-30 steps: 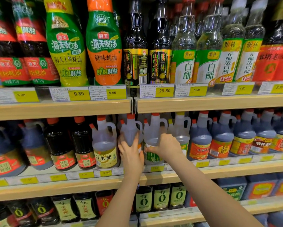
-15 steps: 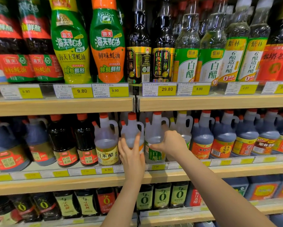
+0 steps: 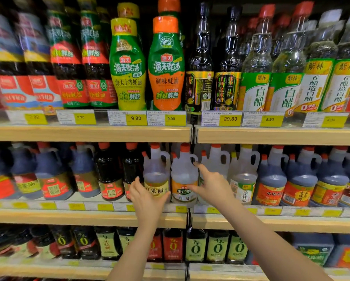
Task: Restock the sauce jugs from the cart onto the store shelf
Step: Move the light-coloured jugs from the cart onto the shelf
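Note:
On the middle shelf (image 3: 89,217) stand translucent sauce jugs with orange caps. My left hand (image 3: 146,198) lies with spread fingers against the lower front of the jug with the yellow label (image 3: 156,173). To its right is the white vinegar jug with a green and orange label (image 3: 183,175). My right hand (image 3: 212,186) touches that jug's right side, index finger stretched up toward the handle and thumb on the label. Neither hand is closed around a jug. A third clear jug (image 3: 215,159) is partly hidden behind my right hand. The cart is out of view.
Dark soy and vinegar jugs (image 3: 271,179) fill the middle shelf on both sides. The upper shelf (image 3: 271,136) carries oyster sauce bottles and tall vinegar bottles above price tags. Small bottles (image 3: 196,246) line the lower shelf. A vertical divider (image 3: 188,220) splits the shelf bays.
My left hand slid left from the white vinegar jug to the yellow-label jug. My right hand left the green-label jug and now touches the white vinegar jug. The view shifted right.

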Demonstrator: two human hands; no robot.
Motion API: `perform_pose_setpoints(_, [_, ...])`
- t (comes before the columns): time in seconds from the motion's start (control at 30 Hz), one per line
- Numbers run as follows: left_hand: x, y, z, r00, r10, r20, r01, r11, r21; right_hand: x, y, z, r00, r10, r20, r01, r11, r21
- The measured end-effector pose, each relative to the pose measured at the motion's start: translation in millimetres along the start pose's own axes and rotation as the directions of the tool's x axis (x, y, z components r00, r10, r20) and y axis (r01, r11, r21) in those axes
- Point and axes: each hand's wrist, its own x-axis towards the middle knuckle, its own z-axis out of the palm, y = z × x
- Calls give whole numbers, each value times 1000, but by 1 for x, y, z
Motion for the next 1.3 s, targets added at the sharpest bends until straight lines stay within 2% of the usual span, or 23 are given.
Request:
perform_pose_setpoints(0.1, [-1, 0, 7, 999, -37, 22, 37, 999, 23, 12, -11, 8, 999, 5, 44, -3, 1000, -31])
perform_pose_setpoints(0.2, [-1, -1, 16, 998, -56, 22, 53, 994, 96, 23, -21, 15, 993, 76, 90, -66, 992, -106])
perform_pose_setpoints(0.43, [0, -2, 20, 998, -62, 31, 55, 981, 189, 33, -24, 21, 991, 124, 40, -114, 974, -197])
perform_pose_setpoints(0.67, [1, 0, 12, 991, -85, 104, 66, 983, 171, 36, -31, 15, 978, 166, 128, -132, 961, -244])
perform_pose_setpoints(0.8, [10, -12, -19, 970, -51, 236, 56, 998, -11, 27, -41, 3, 974, 194, 114, -180, 976, -122])
perform_pose_setpoints(0.87, [23, -20, -47, 976, -30, 216, 42, 998, -51, 21, -48, -2, 984, 176, 41, -173, 983, -63])
perform_pose_setpoints(0.97, [48, -33, -89, 990, -53, 128, 55, 998, -14, 12, -68, -4, 991, 118, -56, -116, 993, 24])
perform_pose_setpoints(1.13, [50, -64, -131, 986, -137, 94, 136, 991, 16, -6, -115, 24, 997, 52, 54, -63, 974, 216])
perform_pose_setpoints(1.23, [54, -81, -141, 979, -152, 134, 142, 986, 85, -4, -137, 46, 996, 53, 66, -69, 963, 262])
perform_pose_setpoints(1.3, [64, -91, -137, 979, -123, 159, 113, 991, 71, 3, -150, 63, 995, 76, 57, -90, 948, 306])
